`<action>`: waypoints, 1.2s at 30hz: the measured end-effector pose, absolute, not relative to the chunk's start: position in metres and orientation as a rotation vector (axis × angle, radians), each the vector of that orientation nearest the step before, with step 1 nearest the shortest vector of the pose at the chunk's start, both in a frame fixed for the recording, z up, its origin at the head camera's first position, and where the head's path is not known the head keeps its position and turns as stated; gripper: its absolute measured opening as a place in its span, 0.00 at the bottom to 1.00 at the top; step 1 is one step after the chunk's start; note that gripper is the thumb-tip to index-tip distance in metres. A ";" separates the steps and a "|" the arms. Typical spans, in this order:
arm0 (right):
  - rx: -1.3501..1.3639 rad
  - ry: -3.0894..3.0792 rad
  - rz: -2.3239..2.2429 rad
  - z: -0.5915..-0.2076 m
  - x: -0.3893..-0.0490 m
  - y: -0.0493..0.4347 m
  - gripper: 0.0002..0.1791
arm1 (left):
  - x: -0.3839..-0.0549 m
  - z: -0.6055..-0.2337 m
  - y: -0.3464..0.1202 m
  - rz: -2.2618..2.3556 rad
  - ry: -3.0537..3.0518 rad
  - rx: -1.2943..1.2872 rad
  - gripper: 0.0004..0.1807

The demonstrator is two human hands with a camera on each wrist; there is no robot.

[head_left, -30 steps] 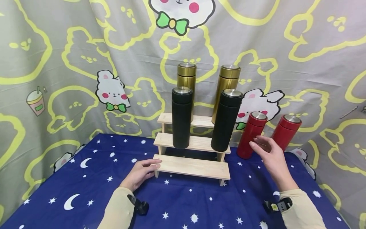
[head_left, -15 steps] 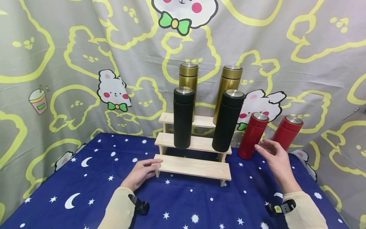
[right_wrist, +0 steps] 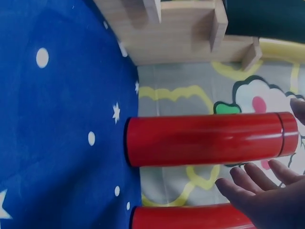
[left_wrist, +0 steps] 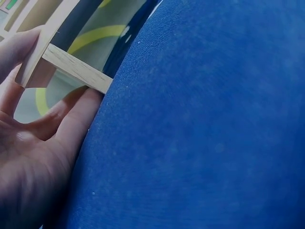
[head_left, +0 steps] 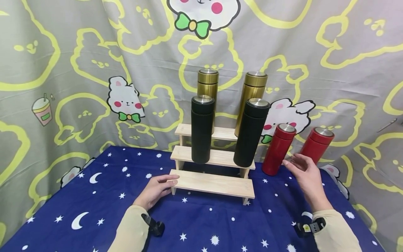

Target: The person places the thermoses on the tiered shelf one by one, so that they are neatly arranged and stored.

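My left hand [head_left: 157, 189] holds the left end of a three-step wooden display stand [head_left: 212, 183]. In the left wrist view some fingers lie at the board's end, others reach the foot of its leg [left_wrist: 78, 69]. My right hand [head_left: 306, 177] is beside the nearer red thermos bottle [head_left: 277, 154], fingers spread and bent, holding nothing. Another red thermos bottle [head_left: 316, 147] stands behind that hand, partly covered. Two black thermos bottles [head_left: 201, 134] [head_left: 248, 140] stand on the middle step. Two gold ones [head_left: 207, 84] [head_left: 252, 94] stand on the top step, partly hidden by the black ones.
A dark blue cloth [head_left: 126, 224] with white stars and moons covers the table. Grey fabric [head_left: 163, 66] with yellow cartoon outlines hangs close behind the stand and on both sides.
My right hand has drawn slightly down and to the right, away from the nearer red thermos bottle. My left hand stays at the stand. The head view has shifted slightly.
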State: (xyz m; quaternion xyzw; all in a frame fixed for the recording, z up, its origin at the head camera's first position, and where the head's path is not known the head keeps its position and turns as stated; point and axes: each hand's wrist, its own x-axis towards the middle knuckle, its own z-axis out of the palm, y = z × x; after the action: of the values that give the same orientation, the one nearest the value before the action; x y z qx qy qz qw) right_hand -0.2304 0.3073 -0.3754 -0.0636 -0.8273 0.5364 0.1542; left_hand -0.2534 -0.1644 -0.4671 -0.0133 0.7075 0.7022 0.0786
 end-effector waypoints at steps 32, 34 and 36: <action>-0.160 -2.416 1.658 -0.400 -0.284 0.321 0.60 | -0.255 -0.468 -0.162 2.094 2.106 -0.066 0.18; -0.188 -2.376 1.694 -0.399 -0.288 0.319 0.60 | -0.254 -0.467 -0.162 2.097 2.111 -0.062 0.19; -0.214 -2.342 1.726 -0.398 -0.292 0.315 0.60 | -0.254 -0.466 -0.163 2.096 2.115 -0.060 0.19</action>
State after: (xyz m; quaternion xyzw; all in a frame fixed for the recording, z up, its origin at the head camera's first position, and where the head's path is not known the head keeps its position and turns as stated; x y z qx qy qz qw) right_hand -0.2923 0.3149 -0.3976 -0.0728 -0.7978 0.5879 0.1120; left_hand -0.2542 -0.1628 -0.4658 -0.0200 0.7077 0.7015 0.0815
